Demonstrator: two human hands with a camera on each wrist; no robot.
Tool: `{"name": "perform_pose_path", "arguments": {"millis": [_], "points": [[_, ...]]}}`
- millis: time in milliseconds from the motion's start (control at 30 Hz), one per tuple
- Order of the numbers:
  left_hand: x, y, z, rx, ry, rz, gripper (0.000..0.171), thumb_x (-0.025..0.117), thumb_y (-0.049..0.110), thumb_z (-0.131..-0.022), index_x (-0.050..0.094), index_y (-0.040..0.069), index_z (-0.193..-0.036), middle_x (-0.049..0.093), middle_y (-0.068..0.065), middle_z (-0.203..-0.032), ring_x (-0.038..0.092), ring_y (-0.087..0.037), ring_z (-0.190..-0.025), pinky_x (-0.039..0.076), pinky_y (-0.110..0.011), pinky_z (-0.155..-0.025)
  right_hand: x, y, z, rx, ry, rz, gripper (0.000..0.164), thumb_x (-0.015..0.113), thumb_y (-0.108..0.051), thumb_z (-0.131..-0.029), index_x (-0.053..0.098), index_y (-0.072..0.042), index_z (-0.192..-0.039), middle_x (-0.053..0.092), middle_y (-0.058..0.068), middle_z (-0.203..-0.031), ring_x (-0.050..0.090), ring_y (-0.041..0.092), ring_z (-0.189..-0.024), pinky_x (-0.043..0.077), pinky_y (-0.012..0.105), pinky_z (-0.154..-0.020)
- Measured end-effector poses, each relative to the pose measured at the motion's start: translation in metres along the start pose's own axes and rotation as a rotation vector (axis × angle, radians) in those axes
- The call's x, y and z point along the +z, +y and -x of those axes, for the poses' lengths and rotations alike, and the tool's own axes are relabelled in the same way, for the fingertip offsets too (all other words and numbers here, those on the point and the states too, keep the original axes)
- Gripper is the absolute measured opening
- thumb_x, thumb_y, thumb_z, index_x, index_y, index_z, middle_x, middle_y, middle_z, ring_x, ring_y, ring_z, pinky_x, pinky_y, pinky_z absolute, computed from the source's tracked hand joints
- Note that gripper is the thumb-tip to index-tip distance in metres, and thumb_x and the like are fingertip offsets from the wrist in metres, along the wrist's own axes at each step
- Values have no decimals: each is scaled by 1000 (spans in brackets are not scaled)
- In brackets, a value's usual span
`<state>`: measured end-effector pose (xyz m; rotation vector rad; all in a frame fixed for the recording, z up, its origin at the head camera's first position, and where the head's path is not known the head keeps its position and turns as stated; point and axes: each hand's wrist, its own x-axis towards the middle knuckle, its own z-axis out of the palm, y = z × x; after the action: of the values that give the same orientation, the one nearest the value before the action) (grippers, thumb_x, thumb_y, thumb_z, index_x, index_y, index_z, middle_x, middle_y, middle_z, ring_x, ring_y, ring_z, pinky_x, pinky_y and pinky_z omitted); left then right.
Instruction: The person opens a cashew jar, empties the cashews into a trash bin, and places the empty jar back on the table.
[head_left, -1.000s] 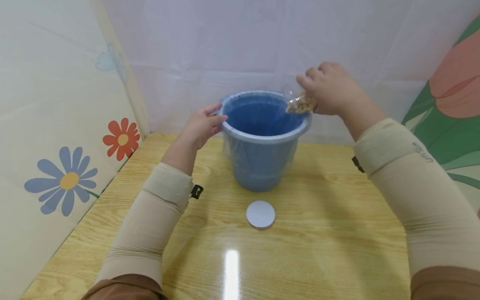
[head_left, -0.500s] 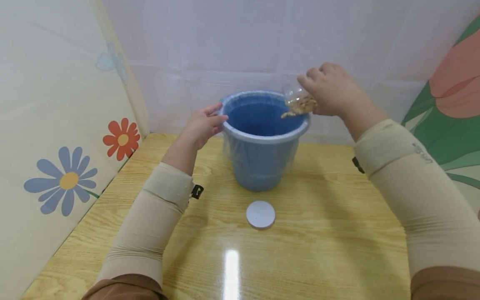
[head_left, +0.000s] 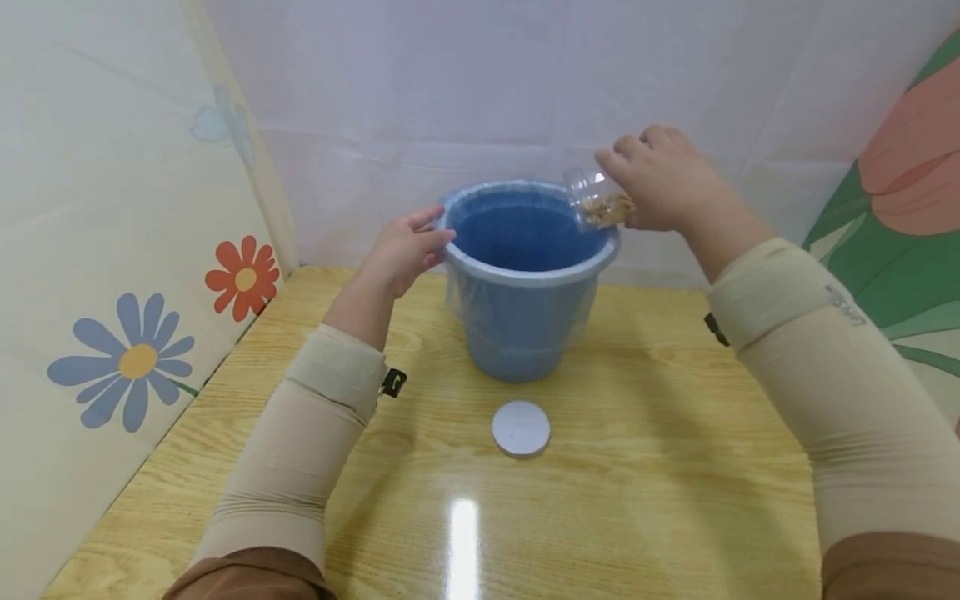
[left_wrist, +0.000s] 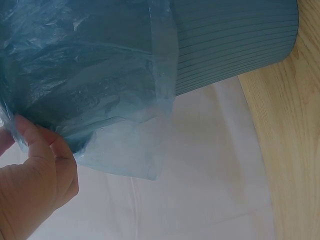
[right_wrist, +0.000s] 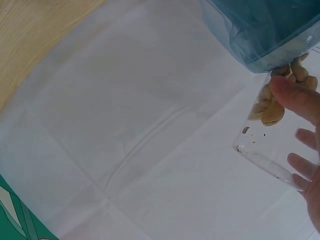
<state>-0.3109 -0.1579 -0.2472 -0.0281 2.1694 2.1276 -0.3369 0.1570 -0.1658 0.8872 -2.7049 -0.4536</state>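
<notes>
A blue bucket (head_left: 525, 325) stands on the table, lined with a thin clear plastic bag (left_wrist: 122, 85) folded down over its outside. My left hand (head_left: 401, 254) pinches the bucket's left rim through the bag, thumb over the edge and fingers outside. At the opposite rim, my right hand (head_left: 663, 179) grips a clear jar (right_wrist: 260, 157) tipped on its side, mouth over the bucket's opening. Some cashews (right_wrist: 272, 110) lie along the jar's lower wall. The inside bottom of the bucket is hidden in shadow.
A round white lid (head_left: 521, 427) lies on the wood-grain table (head_left: 637, 500) in front of the bucket. Behind rises a pale cloth backdrop (head_left: 450, 83), with flower-printed panels on either side (head_left: 138, 362).
Cashews have slid out of the tipped jar into the bucket, so fewer are left inside it. The jar's clear mouth shows more plainly now. My left hand stays on the rim.
</notes>
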Motion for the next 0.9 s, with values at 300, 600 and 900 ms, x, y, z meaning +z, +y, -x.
{"name": "perform_pose_path", "arguments": {"millis": [300, 600, 900], "points": [[0, 0, 1, 0, 5, 3, 59, 59, 9, -89, 35, 23, -141, 25, -1, -149, 42, -15, -125, 45, -27, -95, -2, 0, -1, -1, 15, 27, 90, 78, -21, -70, 25, -6, -141, 35, 26, -133, 28, 50, -120, 16, 62, -105], [1, 1, 0, 6, 3, 24, 60, 58, 6, -88, 34, 20, -142, 27, -3, -149, 43, -15, -123, 46, -26, -93, -6, -1, 0, 10, 28, 23, 90, 77, -20, -70, 24, -6, -141, 35, 26, -134, 28, 50, -120, 16, 61, -105], [2, 0, -1, -3, 11, 40, 60, 60, 6, -88, 36, 20, -141, 29, -3, -148, 45, -15, -122, 46, -25, -92, -8, 1, 0, 36, 48, 33, 94, 77, -24, -70, 21, -5, -143, 33, 28, -135, 28, 52, -120, 15, 62, -105]]}}
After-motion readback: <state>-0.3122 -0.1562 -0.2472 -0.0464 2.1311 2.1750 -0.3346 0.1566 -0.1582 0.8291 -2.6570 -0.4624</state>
